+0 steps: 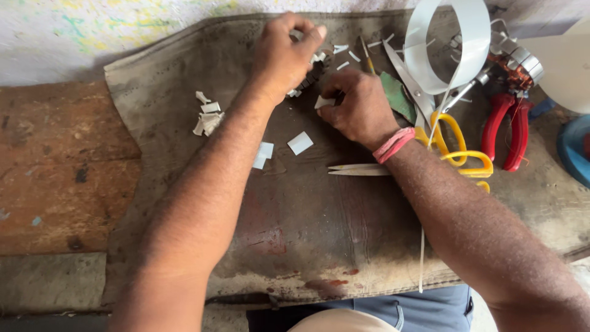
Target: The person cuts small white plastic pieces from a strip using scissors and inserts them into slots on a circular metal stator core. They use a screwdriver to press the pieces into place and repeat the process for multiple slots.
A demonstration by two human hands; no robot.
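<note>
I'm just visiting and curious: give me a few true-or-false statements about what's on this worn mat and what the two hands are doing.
1. The scissors have yellow handles. True.
2. The pliers have blue handles. False: they are red.
3. The right hand pinches a small white piece. True.
4. The left hand rests on the scissors. False: it is on a small metal part at the far edge of the mat.

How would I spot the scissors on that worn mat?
Start at the worn brown mat and look toward its right side, beyond the right hand. The scissors lie there, with yellow handles, unlike the red-handled pliers beside them.
</note>
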